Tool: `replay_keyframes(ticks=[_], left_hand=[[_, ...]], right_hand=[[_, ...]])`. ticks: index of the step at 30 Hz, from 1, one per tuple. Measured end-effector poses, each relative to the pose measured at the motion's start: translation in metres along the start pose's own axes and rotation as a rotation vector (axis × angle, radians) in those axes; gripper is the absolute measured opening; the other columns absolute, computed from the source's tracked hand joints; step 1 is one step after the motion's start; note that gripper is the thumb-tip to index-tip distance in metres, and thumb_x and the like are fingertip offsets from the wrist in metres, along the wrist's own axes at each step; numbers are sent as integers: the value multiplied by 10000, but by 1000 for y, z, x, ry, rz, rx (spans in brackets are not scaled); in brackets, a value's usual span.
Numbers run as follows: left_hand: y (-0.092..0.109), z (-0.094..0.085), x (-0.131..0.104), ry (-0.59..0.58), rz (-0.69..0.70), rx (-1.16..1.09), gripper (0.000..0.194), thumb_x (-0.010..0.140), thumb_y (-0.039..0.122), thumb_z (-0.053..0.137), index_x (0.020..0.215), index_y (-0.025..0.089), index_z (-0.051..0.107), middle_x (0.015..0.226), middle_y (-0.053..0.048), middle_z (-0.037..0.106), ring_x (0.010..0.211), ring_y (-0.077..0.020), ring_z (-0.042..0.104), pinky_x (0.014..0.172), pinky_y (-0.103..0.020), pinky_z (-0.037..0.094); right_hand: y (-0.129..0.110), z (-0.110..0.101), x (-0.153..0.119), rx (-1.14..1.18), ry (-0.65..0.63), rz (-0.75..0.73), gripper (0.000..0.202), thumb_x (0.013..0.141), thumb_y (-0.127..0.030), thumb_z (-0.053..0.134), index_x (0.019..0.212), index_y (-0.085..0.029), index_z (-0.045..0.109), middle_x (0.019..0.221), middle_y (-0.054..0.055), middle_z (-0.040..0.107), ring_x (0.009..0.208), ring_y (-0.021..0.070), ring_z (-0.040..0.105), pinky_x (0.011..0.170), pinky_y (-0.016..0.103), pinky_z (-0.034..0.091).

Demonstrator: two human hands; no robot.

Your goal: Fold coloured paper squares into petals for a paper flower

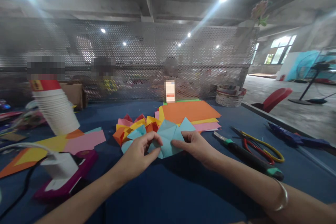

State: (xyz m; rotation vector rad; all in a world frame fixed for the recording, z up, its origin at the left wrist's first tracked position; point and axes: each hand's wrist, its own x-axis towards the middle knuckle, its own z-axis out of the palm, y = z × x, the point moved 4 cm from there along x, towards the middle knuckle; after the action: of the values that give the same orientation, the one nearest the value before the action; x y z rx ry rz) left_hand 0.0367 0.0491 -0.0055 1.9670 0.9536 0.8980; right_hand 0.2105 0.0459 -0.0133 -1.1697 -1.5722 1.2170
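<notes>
Between my two hands is a light-blue folded paper, creased and partly opened into pointed flaps. My left hand pinches its left edge with thumb and fingers. On the opposite side, my right hand grips a flap between thumb and index finger. Right behind my left hand sits a cluster of folded paper pieces in red, pink, yellow, orange and blue. A stack of coloured paper sheets, orange on top, lies beyond the folded paper. The fingertips behind the paper are hidden.
At right lie a utility knife, scissors and a blue glue gun. A woven basket stands behind. Left are stacked paper cups, loose coloured sheets and a purple power strip with a white plug. A perforated screen closes the back.
</notes>
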Motion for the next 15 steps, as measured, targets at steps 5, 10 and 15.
replay_keyframes(ticks=[5,10,15], left_hand=[[2,1,1,-2,8,-21,144,769,248,535,896,180,535,817,12,520,733,-138,508,659,-256,411],[1,2,1,-10,1,-51,183,730,237,591,899,179,552,742,30,539,641,-121,519,604,-245,430],[-2,-1,1,76,18,-123,223,748,279,604,943,190,541,848,-9,625,786,-159,611,712,-282,499]], right_hand=[[-1,1,-1,7,14,-10,237,740,-375,658,706,-153,584,600,-51,471,530,81,376,503,217,280],[-5,0,-3,21,60,-11,251,746,-375,656,658,-167,546,557,-65,439,514,80,355,492,221,257],[-4,1,-2,66,36,2,259,718,-408,679,748,-160,611,635,-39,532,547,92,421,520,222,307]])
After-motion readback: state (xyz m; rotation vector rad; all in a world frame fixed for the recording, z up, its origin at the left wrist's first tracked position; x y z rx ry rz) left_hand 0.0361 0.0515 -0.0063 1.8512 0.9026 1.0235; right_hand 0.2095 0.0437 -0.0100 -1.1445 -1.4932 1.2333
